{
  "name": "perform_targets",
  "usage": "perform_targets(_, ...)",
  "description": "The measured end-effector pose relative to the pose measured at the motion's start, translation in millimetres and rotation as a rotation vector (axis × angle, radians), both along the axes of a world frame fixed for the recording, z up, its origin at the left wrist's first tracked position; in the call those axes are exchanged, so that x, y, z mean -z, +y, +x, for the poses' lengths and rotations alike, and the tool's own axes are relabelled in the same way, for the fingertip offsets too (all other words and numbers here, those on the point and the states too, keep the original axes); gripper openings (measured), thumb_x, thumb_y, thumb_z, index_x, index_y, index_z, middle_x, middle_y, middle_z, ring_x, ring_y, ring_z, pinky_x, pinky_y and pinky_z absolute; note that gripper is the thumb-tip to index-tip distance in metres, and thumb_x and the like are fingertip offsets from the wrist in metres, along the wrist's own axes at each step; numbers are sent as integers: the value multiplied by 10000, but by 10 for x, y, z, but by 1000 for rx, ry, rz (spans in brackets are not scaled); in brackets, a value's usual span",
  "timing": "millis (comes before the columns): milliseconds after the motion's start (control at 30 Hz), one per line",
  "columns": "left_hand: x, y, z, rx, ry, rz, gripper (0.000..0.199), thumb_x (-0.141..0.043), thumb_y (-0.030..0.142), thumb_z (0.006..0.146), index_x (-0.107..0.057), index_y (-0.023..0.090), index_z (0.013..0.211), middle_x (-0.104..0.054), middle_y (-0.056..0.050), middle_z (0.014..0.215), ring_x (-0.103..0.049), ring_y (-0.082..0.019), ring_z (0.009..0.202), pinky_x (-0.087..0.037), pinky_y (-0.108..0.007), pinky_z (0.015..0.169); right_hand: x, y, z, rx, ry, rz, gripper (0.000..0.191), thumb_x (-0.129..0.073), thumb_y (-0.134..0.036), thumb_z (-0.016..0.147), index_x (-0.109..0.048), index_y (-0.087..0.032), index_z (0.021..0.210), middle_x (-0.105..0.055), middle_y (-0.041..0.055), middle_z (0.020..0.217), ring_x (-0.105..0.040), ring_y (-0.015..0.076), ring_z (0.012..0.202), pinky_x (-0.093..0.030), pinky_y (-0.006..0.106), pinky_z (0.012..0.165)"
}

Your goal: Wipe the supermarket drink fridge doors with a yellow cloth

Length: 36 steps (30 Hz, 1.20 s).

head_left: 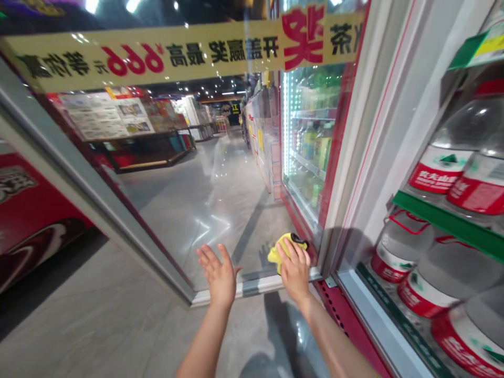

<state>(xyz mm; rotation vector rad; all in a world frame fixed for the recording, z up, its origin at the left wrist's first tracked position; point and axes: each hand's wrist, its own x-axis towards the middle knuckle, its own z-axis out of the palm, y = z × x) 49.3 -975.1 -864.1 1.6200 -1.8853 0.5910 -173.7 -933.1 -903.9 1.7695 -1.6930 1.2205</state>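
Observation:
A glass door point(173, 210) of a drinks cooler stands swung open in front of me, a yellow banner point(244, 50) with reversed lettering across its top. My right hand point(295, 265) presses a yellow cloth point(274, 255) with a black patch against the glass near the lower right corner. Its fingers lie over the cloth. My left hand point(218, 275) is raised at the lower edge of the glass, fingers spread, holding nothing. Whether its palm touches the glass, I cannot tell.
Shelves with green edges point(444, 218) hold several large water bottles point(425, 283) on the right. A red panel point(35, 210) stands at left. Through the glass show store displays point(114, 115) and another lit cooler point(311, 136).

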Motion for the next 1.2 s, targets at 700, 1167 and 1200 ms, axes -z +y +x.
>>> perform_targets(700,125,-129,446,419,-196,136,955,-785,215,781,-255,442,1542,-109,-1,1699,210,-427,1497,-66,-759,1160,143,-295,186,183,20,16,680,-560,-229,867,-425,-241,1533,-379,128,1614,-334,355,1455,-199,640,1199)
perform_targets(1167,214,-86,363,464,-63,75,967,-829,208,733,-330,386,1542,-181,-35,1691,341,-362,1450,59,-742,1152,151,-294,99,271,-367,-201,661,-429,-116,835,-459,-158,1494,-379,142,1604,-285,258,1509,-311,497,1205)
perform_targets(1200,211,-70,345,462,-54,56,971,-820,190,737,-321,382,1548,-168,-36,1695,335,-360,1455,52,-740,1157,201,-280,19,306,-462,-237,651,-418,-113,827,-480,-143,1475,-409,157,1578,-337,263,1482,-344,496,1185)
